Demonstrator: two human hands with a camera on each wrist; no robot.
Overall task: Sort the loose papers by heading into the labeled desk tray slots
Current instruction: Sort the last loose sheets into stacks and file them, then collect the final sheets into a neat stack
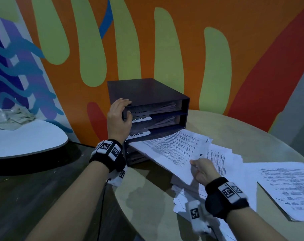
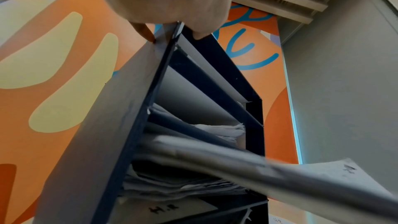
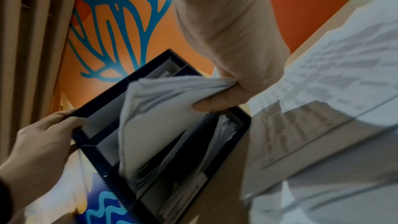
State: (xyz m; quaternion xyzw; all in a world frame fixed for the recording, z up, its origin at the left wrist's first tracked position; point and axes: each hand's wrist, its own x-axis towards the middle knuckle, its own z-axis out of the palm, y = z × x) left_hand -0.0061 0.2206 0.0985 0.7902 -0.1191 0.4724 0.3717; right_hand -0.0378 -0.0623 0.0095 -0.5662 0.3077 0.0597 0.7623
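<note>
A dark desk tray (image 1: 147, 94) with several stacked slots stands at the back of the round table, with white labels (image 1: 141, 119) on its slot fronts. My left hand (image 1: 124, 108) grips its top left front corner, fingers on top and thumb underneath. My right hand (image 1: 197, 166) pinches the near edge of a printed sheaf of papers (image 1: 173, 148). The sheaf's far end lies inside a lower slot. In the left wrist view the sheaf (image 2: 280, 173) enters above a slot labelled "H.R" (image 2: 163, 208). In the right wrist view my fingers (image 3: 217, 105) pinch the bent sheaf (image 3: 163, 108).
A messy pile of loose papers (image 1: 222, 162) lies under my right hand on the beige table (image 1: 234, 133). A separate neat stack (image 1: 286, 188) sits at the right edge. A white side table (image 1: 26, 140) with crumpled plastic (image 1: 12, 113) stands left. A painted wall is close behind the tray.
</note>
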